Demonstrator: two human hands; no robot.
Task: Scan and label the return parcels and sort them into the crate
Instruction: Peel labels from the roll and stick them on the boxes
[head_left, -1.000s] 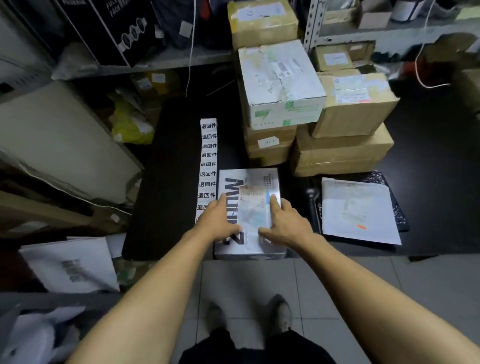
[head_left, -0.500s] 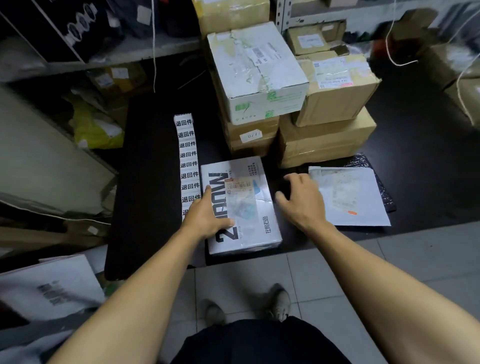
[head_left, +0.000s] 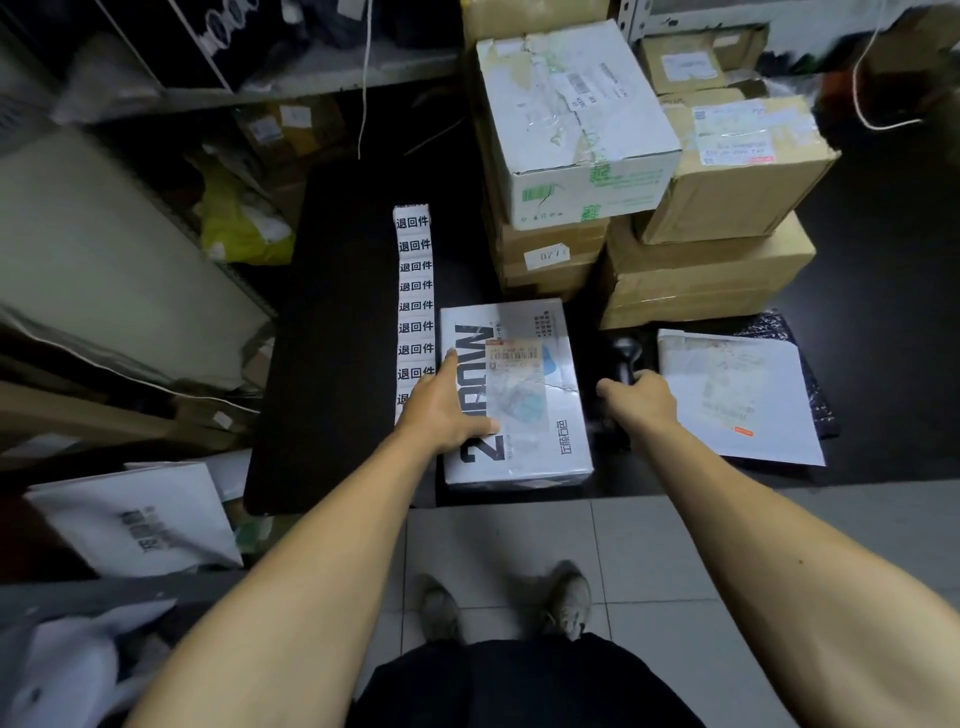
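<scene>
On the black table, white parcel (head_left: 514, 395) sits center; left hand (head_left: 441, 410) rests flat-fingered on it, right hand (head_left: 641, 397) curls around the scanner (head_left: 623, 358) at 3 o'clock. Nothing's scanned or labelled yet, I'd guess.

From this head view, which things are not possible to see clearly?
- Barcode scanner: head view, dark on the dark table, partly behind the right hand; the grip is unclear.
- Shipping label on the white parcel: print too small.
- Sticker strip: its near end is hidden by the left hand.
- Crate: cannot be identified.
</scene>
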